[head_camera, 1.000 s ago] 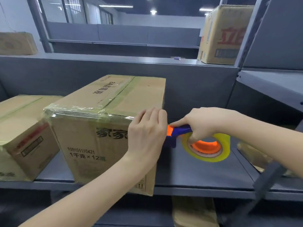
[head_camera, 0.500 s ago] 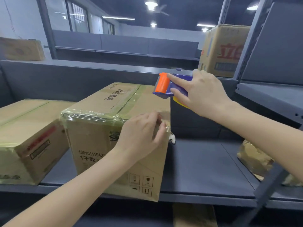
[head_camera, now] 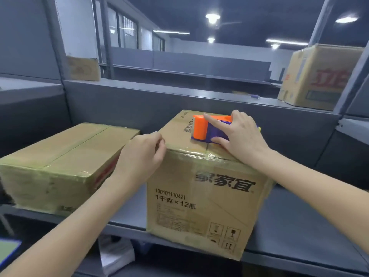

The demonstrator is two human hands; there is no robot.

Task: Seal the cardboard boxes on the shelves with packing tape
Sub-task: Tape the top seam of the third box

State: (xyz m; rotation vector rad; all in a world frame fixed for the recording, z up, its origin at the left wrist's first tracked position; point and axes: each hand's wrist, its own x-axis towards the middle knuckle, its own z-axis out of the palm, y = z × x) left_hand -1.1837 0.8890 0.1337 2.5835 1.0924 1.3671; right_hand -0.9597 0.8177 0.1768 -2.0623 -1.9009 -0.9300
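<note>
My right hand (head_camera: 239, 136) grips the tape dispenser (head_camera: 207, 129), forefinger stretched over its orange front, and it hides nearly all of the roll. Only a yellow sliver shows behind the knuckles. The dispenser sits on top of the box (head_camera: 199, 200), near the front edge, and the box stands on the grey shelf (head_camera: 295, 222). My left hand (head_camera: 141, 154) curls its fingers over the box's near left top corner. They may also be pinching a tape end, but I cannot tell. A second box (head_camera: 60, 156), already taped, lies just to the left, its end cut off by the frame. A third box (head_camera: 319, 76) stands on the upper shelf at right, partly behind a post. Something pale and crumpled (head_camera: 115, 254) under the shelf is too dim to identify.
</note>
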